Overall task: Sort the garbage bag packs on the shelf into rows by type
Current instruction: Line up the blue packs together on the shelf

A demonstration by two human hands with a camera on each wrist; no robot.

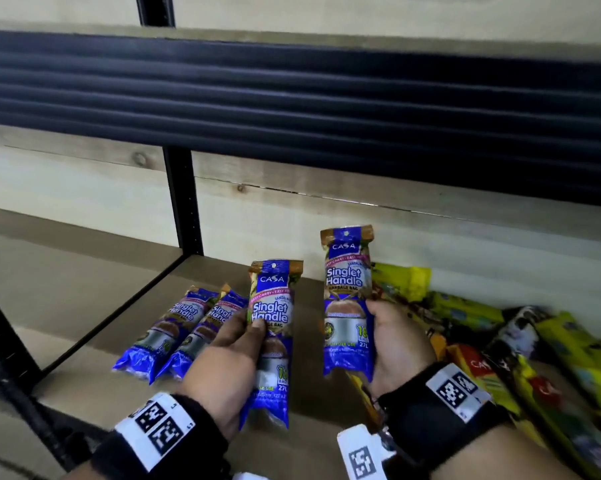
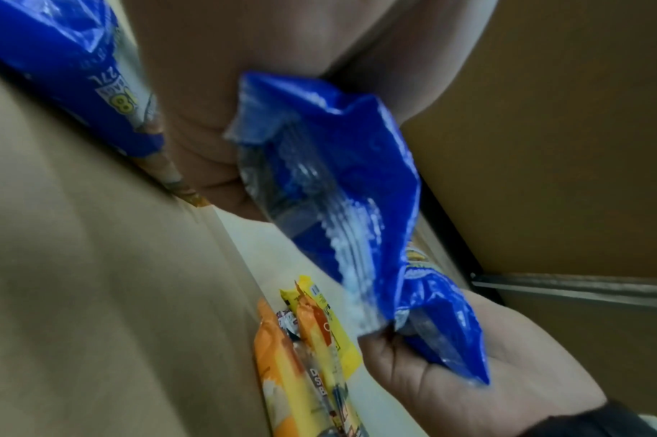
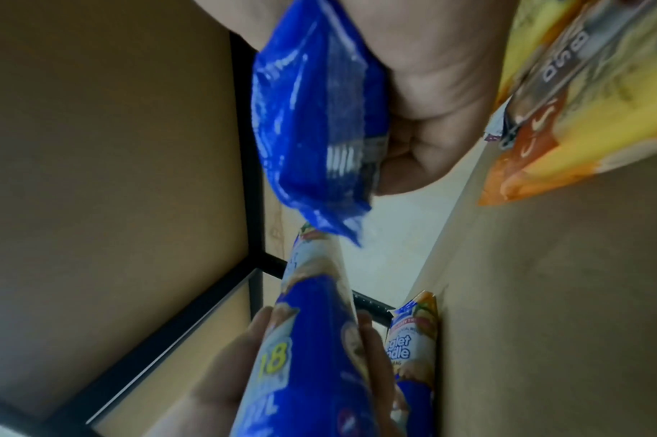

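Wooden shelf (image 1: 95,299) carries all. Left hand (image 1: 230,355) grips blue pack (image 1: 273,327); right hand (image 1: 396,344) grips second blue pack (image 1: 348,292), both aloft. Two-pack blue row (image 1: 178,327) lies at 9 o'clock, mixed pile (image 1: 500,341) at 3. Risk: slick wrapper slipping, right wrist dragging pile. Free board at 9, front edge near.

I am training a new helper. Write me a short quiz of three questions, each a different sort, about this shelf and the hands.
1. True or false: each hand holds a blue pack.
2. How many blue packs lie flat on the shelf?
3. The yellow packs lie: A) left of the hands, B) right of the hands.

Key:
1. True: left hand and right hand each grip one blue pack.
2. Two.
3. B.
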